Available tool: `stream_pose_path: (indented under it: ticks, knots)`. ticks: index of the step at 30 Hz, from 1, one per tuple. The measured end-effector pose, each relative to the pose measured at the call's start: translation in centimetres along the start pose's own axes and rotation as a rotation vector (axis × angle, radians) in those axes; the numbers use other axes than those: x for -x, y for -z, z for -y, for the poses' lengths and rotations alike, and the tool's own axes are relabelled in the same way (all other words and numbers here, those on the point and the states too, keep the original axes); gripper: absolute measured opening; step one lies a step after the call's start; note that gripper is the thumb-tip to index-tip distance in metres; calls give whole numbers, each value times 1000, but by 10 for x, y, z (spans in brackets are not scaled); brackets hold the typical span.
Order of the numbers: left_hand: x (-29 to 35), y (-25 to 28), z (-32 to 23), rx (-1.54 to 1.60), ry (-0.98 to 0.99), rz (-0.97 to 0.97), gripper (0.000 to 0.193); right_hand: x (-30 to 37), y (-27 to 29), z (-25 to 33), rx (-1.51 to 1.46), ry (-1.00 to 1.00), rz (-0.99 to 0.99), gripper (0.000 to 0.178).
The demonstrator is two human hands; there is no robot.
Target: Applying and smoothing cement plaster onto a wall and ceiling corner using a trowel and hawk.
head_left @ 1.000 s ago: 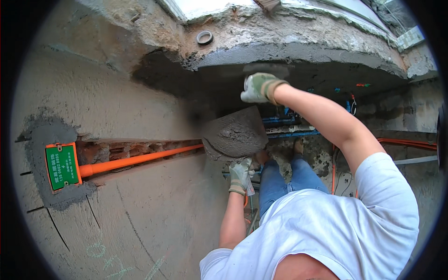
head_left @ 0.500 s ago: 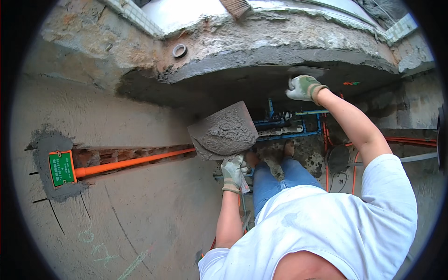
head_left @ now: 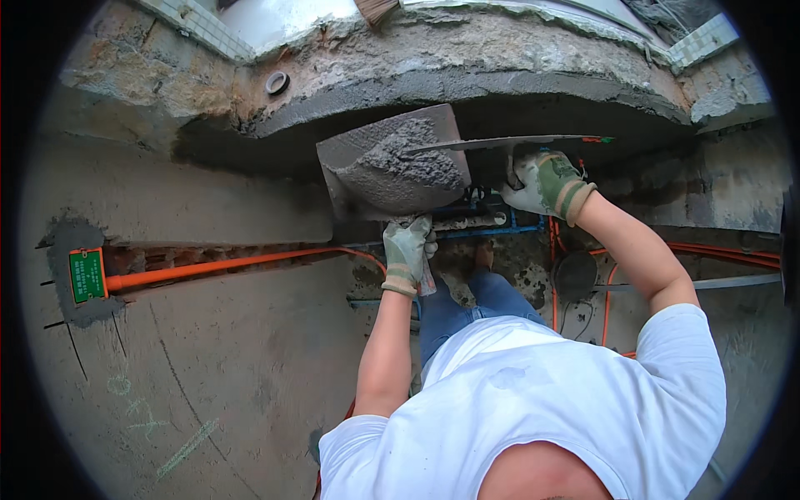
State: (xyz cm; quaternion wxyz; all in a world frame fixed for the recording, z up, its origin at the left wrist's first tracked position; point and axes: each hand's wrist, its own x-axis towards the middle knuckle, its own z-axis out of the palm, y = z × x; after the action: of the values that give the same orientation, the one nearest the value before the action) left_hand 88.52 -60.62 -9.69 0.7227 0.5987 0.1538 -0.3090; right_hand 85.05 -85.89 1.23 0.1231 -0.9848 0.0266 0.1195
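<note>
My left hand [head_left: 407, 248], in a white and green work glove, grips the underside handle of a plasterer's hawk [head_left: 354, 154]. A heap of wet grey mortar [head_left: 414, 163] lies on the hawk's flat square plate. In the same kind of glove, my right hand [head_left: 542, 185] is closed round the handle of a plastering trowel [head_left: 517, 142]. The trowel's long thin blade is seen nearly edge-on, and its left end meets the mortar. Ahead of both tools, a curved ledge carries fresh grey mortar [head_left: 492, 83] along its edge; the wall beneath it is dark.
A roll of tape [head_left: 277, 82] and a brush [head_left: 377, 10] rest on the rough ledge. At the left, an orange conduit [head_left: 208, 265] runs to a green-covered wall box [head_left: 87, 275]. Blue pipes [head_left: 492, 232] and more orange conduits [head_left: 554, 275] cross low near my feet.
The hawk has risen toward the ledge, with the mortar on it. My right hand has brought the trowel down from the wall under the ledge, its blade now at the mortar heap.
</note>
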Motion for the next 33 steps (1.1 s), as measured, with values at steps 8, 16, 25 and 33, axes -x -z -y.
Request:
stream_pose_path:
  ticks: [8, 16, 25, 33]
  knots:
    - [4, 20, -8, -67, -102, 198, 11, -16, 29, 26, 130, 8, -41, 37]
    - [30, 31, 52, -229, 199, 190, 15, -112, 27, 17, 101, -70, -23, 38]
    - [20, 81, 31, -135, 193, -32, 13, -103, 1, 114, -1772, -444, 464, 34]
    - [10, 93, 21, -81, 169, -49, 14, -114, -21, 70, -2052, -484, 434, 41]
